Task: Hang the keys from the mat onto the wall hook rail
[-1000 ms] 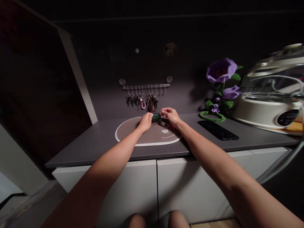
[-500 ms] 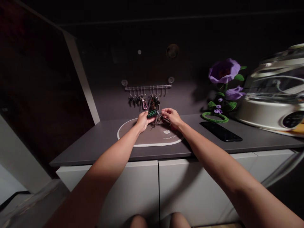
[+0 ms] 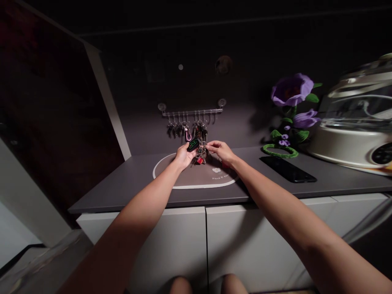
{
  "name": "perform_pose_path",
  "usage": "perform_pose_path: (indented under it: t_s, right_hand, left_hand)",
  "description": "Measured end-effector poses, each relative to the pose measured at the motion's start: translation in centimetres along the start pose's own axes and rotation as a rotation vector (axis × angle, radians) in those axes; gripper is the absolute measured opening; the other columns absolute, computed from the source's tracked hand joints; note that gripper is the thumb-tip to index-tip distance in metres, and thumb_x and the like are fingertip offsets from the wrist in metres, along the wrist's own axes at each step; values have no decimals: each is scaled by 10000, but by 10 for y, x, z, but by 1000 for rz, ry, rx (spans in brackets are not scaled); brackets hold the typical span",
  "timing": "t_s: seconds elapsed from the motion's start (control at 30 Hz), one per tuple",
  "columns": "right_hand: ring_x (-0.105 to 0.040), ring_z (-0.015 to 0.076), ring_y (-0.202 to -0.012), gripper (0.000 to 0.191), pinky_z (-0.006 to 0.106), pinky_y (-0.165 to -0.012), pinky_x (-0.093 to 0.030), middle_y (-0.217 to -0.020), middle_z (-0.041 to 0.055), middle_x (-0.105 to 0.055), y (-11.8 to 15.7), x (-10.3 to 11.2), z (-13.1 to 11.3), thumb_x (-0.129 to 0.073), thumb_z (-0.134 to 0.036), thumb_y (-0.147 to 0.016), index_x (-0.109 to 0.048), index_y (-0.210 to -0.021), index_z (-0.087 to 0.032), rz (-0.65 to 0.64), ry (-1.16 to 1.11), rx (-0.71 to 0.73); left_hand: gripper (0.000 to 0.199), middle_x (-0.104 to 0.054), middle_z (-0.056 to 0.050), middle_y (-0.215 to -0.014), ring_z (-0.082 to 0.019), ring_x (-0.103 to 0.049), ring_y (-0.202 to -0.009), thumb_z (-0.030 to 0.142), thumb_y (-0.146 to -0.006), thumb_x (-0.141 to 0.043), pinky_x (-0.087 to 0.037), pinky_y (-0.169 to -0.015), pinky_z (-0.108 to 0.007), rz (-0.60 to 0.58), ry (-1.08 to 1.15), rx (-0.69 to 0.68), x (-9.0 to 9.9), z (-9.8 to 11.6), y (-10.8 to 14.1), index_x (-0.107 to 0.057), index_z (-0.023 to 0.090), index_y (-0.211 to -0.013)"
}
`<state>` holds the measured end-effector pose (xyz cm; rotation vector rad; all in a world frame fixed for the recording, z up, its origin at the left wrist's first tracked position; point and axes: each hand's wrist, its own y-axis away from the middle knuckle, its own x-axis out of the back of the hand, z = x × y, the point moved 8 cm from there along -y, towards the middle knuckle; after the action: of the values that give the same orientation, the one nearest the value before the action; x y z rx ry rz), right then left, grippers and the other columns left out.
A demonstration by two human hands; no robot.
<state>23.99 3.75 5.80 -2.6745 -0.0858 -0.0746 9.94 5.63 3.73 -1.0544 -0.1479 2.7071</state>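
Note:
My left hand [image 3: 184, 156] is closed around a black key fob [image 3: 193, 144] with green-outlined buttons. From the fob hangs a bunch of keys [image 3: 201, 153] on a ring, with a small red piece among them. The fingertips of my right hand [image 3: 221, 151] are pinched together at the top right of this bunch, by the ring. Both hands are above a brown oval mat [image 3: 190, 175] with a white border. Just behind them, several key sets [image 3: 179, 129] hang from a clear hook rail [image 3: 192, 112] on the dark wall, one with a pink carabiner [image 3: 188, 134].
A black phone [image 3: 288, 169] lies on the grey counter [image 3: 119, 188] to the right. Behind it stands a purple flower decoration [image 3: 292, 90] with a green ring base. A white appliance [image 3: 349, 139] with a clear lid fills the far right. White cupboard doors [image 3: 171, 245] are below.
The fob has tilted in my left hand, and the keys have swung lower and spread, with the red piece now showing. My right fingers have shifted slightly left toward the ring.

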Motion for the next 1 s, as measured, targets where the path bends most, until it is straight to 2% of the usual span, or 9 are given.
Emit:
perform_pose_path:
  t_s: [0.27,0.47,0.73,1.0]
  right_hand:
    - [-500,96,-669,252,255,-713,-385,-699,-13,-585,1,0,-9,-699,-347,-592,-601,-715,-150,6,-14,75]
    - [-457,83,-632,257,238,-661,-375,-682,-24,-542,2,7,-19,-660,-379,-634,-576,-725,-154,60,0,152]
    - [-438,81,-604,276,224,-597,-369,-658,-33,-503,0,11,-22,-643,-409,-645,-534,-719,-167,93,-49,176]
    - [-410,74,-560,286,215,-556,-355,-631,-43,-490,0,16,-20,-634,-427,-649,-527,-731,-174,126,-59,162]
  left_hand:
    - [197,-648,-90,-761,-149,-631,-709,166,-867,-337,-504,-795,-332,-10,12,-3,0,1,0,-518,94,-839]
    - [164,-641,-73,-731,-139,-625,-697,141,-862,-352,-503,-793,-358,11,-18,-49,4,1,-3,-503,115,-805]
    - [186,-622,-52,-805,-123,-603,-704,208,-874,-363,-486,-794,-410,-24,-281,-86,3,-4,-4,-517,131,-805]
    - [157,-593,-30,-846,-110,-566,-756,264,-838,-449,-471,-762,-310,-70,-574,-166,1,-5,-7,-547,148,-878]
